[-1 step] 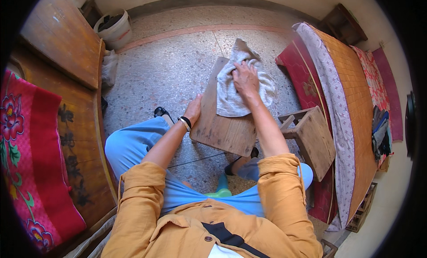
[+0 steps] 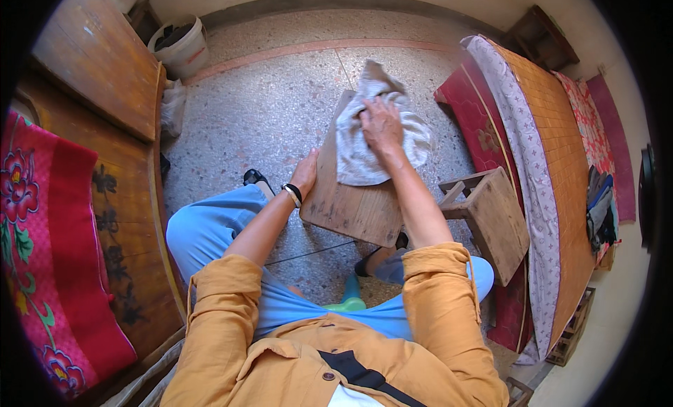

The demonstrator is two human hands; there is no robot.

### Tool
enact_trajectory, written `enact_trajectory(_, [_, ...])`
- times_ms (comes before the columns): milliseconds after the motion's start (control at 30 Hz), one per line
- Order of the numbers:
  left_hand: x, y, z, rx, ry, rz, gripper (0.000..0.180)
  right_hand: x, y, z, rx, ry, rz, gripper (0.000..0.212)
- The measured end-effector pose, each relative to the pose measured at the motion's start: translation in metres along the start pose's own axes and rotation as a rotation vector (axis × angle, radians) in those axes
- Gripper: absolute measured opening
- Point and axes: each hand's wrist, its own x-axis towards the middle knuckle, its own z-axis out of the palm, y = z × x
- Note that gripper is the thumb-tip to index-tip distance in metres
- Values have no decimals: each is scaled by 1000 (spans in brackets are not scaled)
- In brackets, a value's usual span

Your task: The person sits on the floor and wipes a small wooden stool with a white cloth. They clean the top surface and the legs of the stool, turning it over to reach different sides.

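Note:
A small wooden stool (image 2: pixel 354 209) with a worn rectangular top stands between my knees. Against its left edge my left hand (image 2: pixel 304 174) is closed, fingers pressed together along the wood and partly hidden. A pale grey-white cloth (image 2: pixel 356 160) lies crumpled over the top's far right part and hangs past its edge. Bent fingers of my right hand (image 2: pixel 383 129) press into this cloth and grip it against the wood.
Close on the right, a second wooden stool (image 2: pixel 494 225) lies tipped beside the bed (image 2: pixel 550 168) with its woven mat. To the left is a wooden cabinet (image 2: pixel 133 218) draped with a red floral cloth (image 2: pixel 77 225). A white bucket (image 2: pixel 184 53) stands at the far left.
My right hand has slid slightly to the left with the cloth, whose left edge now covers more of the stool top. My left hand stays in place.

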Motion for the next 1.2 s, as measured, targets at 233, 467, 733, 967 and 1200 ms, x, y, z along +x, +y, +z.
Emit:
enact_trajectory(233, [43, -110, -27, 39, -160, 591, 48, -111, -107, -17, 204, -95, -484, 39])
enact_trajectory(467, [-40, 35, -9, -534, -277, -157, 55, -181, -29, -63, 237, -202, -391, 41])
enact_trajectory(733, [-14, 5, 4, -66, -123, 45, 67, -56, 49, -37, 66, -73, 35, 43])
enact_trajectory(967, [-4, -23, -6, -373, -59, -83, 61, -55, -50, -1, 171, -105, -287, 42])
enact_trajectory(1200, [9, -68, -16, -1333, -756, -9, 45, -112, -62, -22, 263, -74, -587, 37])
